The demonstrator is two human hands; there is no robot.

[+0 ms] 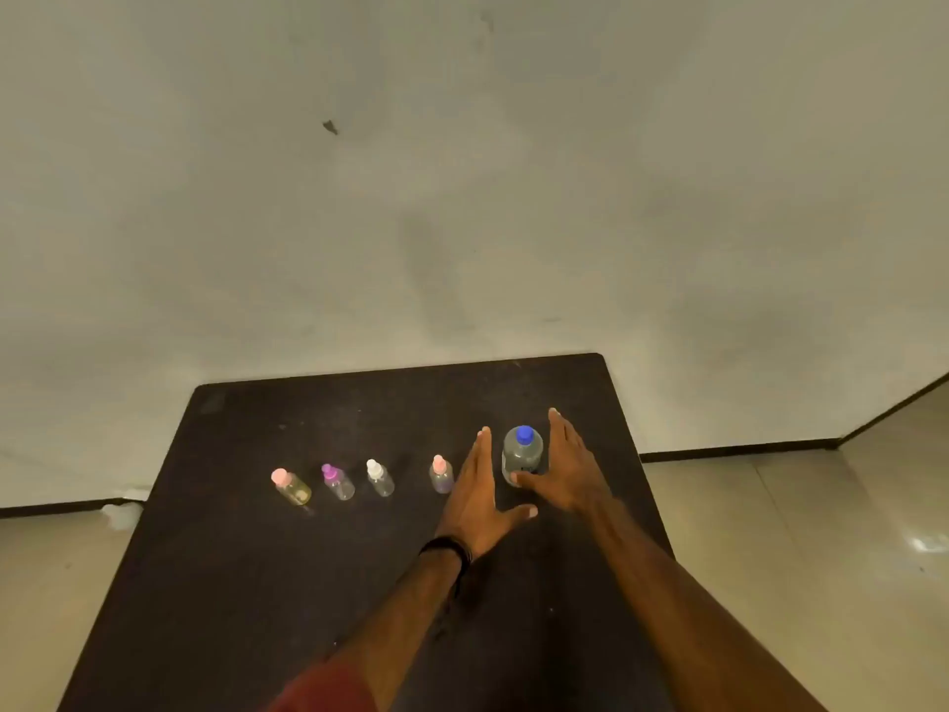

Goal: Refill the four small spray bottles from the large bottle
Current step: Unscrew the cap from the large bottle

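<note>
Both open, empty: left hand (475, 488) and right hand (570, 467) flank the large bottle (522, 454), ready to grip it; four spray bottles (380, 477) line up to its left.

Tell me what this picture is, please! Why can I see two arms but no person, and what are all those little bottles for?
The camera sits on the person's head and looks down, so you see what they see: their own two arms reaching out. No machine is here, only bare hands.

They stand at a dark table. On it, four small spray bottles stand in a row: one with a pink cap, one with a purple cap, one with a white cap, and another pink-capped one. To their right stands a big clear bottle with a blue cap.

The left hand, with a dark band at the wrist, and the right hand are open on either side of the big bottle. Neither hand has closed around it yet, and its cap is on.
</note>
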